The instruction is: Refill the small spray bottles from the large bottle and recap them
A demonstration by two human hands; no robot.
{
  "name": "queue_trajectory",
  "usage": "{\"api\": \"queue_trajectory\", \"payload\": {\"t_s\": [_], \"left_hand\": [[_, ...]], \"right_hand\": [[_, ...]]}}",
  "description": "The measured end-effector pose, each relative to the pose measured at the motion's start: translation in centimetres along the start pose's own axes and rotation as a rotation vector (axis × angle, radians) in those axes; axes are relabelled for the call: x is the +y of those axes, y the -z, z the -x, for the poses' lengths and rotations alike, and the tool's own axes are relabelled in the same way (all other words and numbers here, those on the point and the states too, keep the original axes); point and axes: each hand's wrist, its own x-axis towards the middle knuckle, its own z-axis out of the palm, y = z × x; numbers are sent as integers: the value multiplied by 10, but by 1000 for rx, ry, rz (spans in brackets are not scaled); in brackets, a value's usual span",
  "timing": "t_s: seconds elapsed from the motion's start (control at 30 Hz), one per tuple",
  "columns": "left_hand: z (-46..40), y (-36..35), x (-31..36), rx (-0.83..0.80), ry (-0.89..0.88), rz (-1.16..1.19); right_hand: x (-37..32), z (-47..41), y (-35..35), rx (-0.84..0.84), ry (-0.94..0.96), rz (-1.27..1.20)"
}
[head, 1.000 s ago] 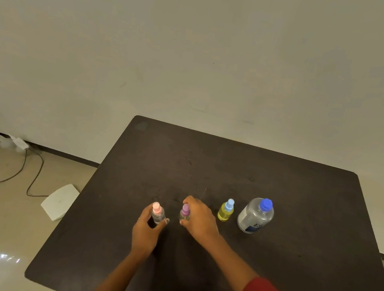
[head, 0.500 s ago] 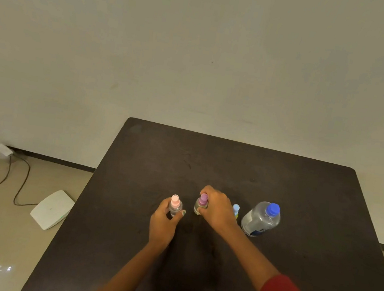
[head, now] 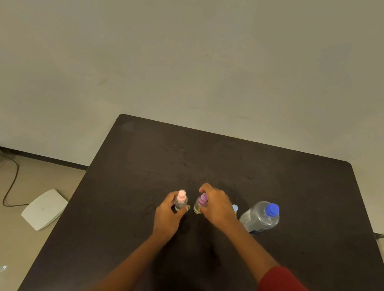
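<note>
Both hands are down on the dark table (head: 303, 185) at once: the left hand (head: 167, 213) wraps its fingers round the pink-capped spray bottle (head: 181, 201), and the right hand (head: 216, 208) curls over the purple-capped spray bottle (head: 201, 203), fingers closed about its top. The two little bottles stand upright just beside each other, near the middle of the table. A third small one, the blue-capped spray bottle (head: 234, 208), peeks out on the far right side of the right hand, mostly hidden behind it. Further right stands the large bottle (head: 260, 218), clear liquid inside and its blue cap on.

So where are we? Every cap in sight is seated, the big one included, so no pouring is under way. The pink and purple bottles show some clear liquid low in their bodies (how full, I cannot tell from here). My read is that either the hands are about to twist these tops off, or they are tightening them after a fill; the picture alone does not settle it.

Around the scene: a white flat device (head: 44, 208) lies on the floor to the left, with a black cable (head: 8, 183) trailing along toward the wall. Nothing lies between the hands and the large bottle; only the closeness of the small bottles could make a knock-over likely
</note>
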Motion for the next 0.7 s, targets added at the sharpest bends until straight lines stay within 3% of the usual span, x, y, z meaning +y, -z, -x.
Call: {"api": "queue_trajectory", "payload": {"t_s": [0.57, 0.7], "left_hand": [[13, 2, -2, -24, 45, -7], [30, 4, 8, 112, 14, -19]], "right_hand": [[-6, 4, 3, -43, 9, 52], [-10, 10, 14, 14, 52, 25]]}}
